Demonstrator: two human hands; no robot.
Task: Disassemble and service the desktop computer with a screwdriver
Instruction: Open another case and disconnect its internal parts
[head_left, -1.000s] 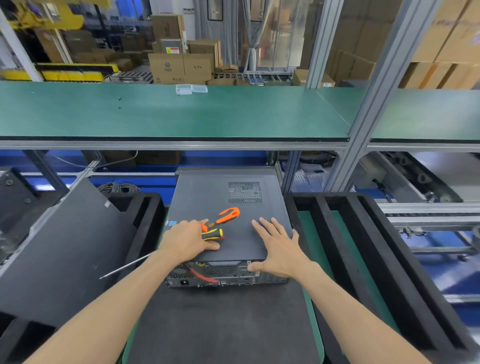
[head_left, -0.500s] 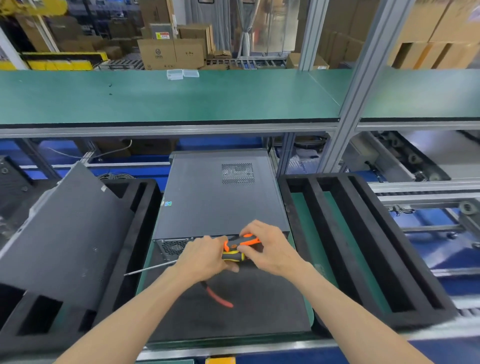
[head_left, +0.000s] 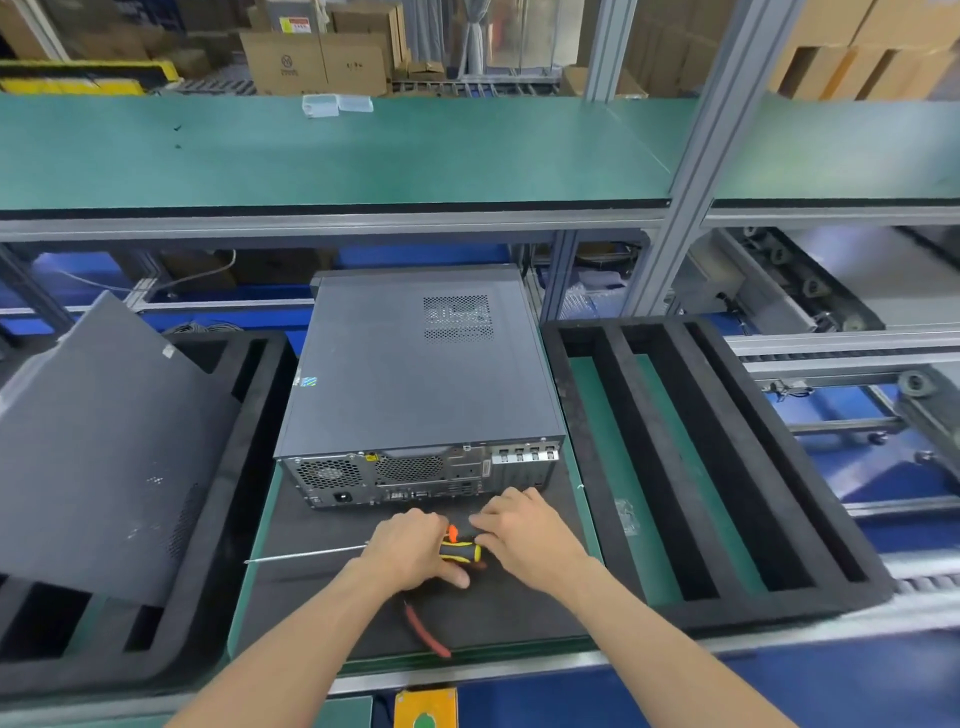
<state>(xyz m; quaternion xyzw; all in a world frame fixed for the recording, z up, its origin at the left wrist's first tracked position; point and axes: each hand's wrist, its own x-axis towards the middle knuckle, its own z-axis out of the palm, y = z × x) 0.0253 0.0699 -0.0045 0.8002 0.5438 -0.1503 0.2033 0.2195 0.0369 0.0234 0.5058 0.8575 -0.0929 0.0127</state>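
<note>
A dark grey desktop computer (head_left: 415, 369) lies flat on a black mat (head_left: 332, 603), its rear panel with fan grilles and ports facing me. Just in front of that panel, my left hand (head_left: 410, 551) is closed around a screwdriver (head_left: 460, 550) with a yellow-and-black handle; its long metal shaft points left over the mat. My right hand (head_left: 524, 535) rests against the handle's right end, fingers curled on it. An orange piece shows between the two hands. A red-handled tool (head_left: 426, 631) lies on the mat below my left wrist.
A removed grey side panel (head_left: 98, 447) leans on the black foam tray (head_left: 249, 467) at the left. A slotted black foam tray (head_left: 701, 467) sits at the right. A green shelf (head_left: 337, 150) spans above, and a roller conveyor (head_left: 857, 364) runs at the far right.
Both hands came off the computer's lid and drew back toward me with the screwdriver. They now meet on its handle in front of the rear panel, which has come fully into sight.
</note>
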